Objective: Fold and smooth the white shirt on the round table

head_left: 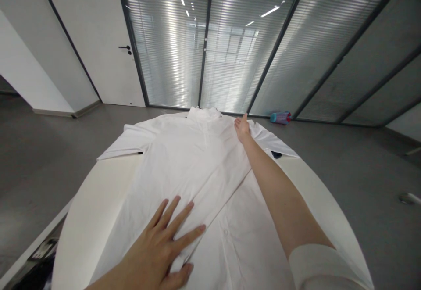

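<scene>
While resting the left hand flat on the lower front of the white shirt, with fingers fanned wide, reaching with the right hand to the shirt's far end, right of the collar. At that shoulder, holding the fingers close together with the thumb standing apart; impossible to tell whether touching the cloth or just above.

Laid out nearly flat on a rounded white table, with short sleeves angled out to both sides of the shirt. Marked across the shirt's front by a long slanting fold, from upper right to lower left, with a button just below. Visible beyond the shirt: on the right, a blue-and-red object on the grey floor; straight behind, glass panels with blinds; on the left, a pale door with a dark handle.
</scene>
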`<state>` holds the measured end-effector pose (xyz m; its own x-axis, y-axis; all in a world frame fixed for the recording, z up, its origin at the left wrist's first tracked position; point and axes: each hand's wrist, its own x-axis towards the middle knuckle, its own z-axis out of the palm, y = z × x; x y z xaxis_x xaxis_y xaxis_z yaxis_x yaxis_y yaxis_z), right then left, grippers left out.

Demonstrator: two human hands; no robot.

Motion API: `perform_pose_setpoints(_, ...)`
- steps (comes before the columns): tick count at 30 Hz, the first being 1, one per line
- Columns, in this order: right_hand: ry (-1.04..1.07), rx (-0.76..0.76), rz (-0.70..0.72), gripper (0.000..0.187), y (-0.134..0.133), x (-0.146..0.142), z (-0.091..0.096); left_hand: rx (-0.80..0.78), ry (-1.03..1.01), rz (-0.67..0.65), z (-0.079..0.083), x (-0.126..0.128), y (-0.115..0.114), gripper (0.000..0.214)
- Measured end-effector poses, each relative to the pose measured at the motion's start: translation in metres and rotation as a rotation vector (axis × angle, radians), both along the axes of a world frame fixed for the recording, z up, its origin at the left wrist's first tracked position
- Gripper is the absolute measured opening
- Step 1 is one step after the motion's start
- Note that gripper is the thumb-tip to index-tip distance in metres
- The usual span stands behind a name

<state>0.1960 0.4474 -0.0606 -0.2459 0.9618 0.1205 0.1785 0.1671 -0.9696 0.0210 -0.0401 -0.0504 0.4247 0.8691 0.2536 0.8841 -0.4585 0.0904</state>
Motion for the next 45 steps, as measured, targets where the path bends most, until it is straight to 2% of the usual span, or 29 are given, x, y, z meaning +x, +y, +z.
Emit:
perform_pose_setpoints(3,0.054,-0.121,0.004,0.106,-0.005,0.011,0.004,-0.005,-0.010,0.003,-0.001,0.000,0.000,0.075)
perform_pose_setpoints(7,0.166,-0.239,-0.107,0.095,-0.015,0.022,0.017,-0.021,-0.017,-0.001,-0.002,-0.001,-0.001,0.075)
perform_pose_setpoints(10,0.358,-0.296,-0.022,0.091,-0.040,0.017,0.030,-0.026,-0.019,0.006,-0.003,-0.001,-0.001,0.075)
perform_pose_setpoints(13,0.441,-0.421,0.207,0.091,-0.098,0.007,0.038,-0.025,-0.026,0.002,-0.003,-0.001,-0.001,0.075)
perform_pose_setpoints(18,0.346,-0.731,0.654,0.101,-0.218,0.006,0.031,-0.022,-0.042,0.000,-0.005,-0.001,0.000,0.074)
perform_pose_setpoints(20,0.343,-0.797,0.742,0.102,-0.243,0.010,0.027,-0.022,-0.034,0.000,-0.005,-0.001,0.000,0.074)
perform_pose_setpoints(21,0.349,-0.805,0.748,0.101,-0.247,0.013,0.025,-0.021,-0.034,-0.002,-0.005,-0.001,-0.001,0.074)
perform_pose_setpoints(24,0.365,-0.752,0.657,0.098,-0.230,0.021,0.021,-0.016,-0.040,-0.002,-0.005,-0.001,-0.001,0.073)
perform_pose_setpoints(30,0.292,-0.544,0.466,0.097,-0.153,0.042,0.019,-0.002,-0.022,-0.010,-0.006,-0.002,0.000,0.074)
perform_pose_setpoints(36,0.154,-0.326,0.284,0.108,-0.093,0.072,0.015,-0.007,-0.031,-0.009,-0.008,-0.002,0.000,0.072)
perform_pose_setpoints(42,0.176,-0.315,0.132,0.111,-0.056,0.093,0.013,-0.004,-0.018,-0.008,-0.007,-0.002,0.000,0.073)
perform_pose_setpoints(45,0.224,-0.295,-0.028,0.105,-0.044,0.095,0.014,-0.009,-0.019,-0.008,-0.006,-0.002,0.000,0.074)
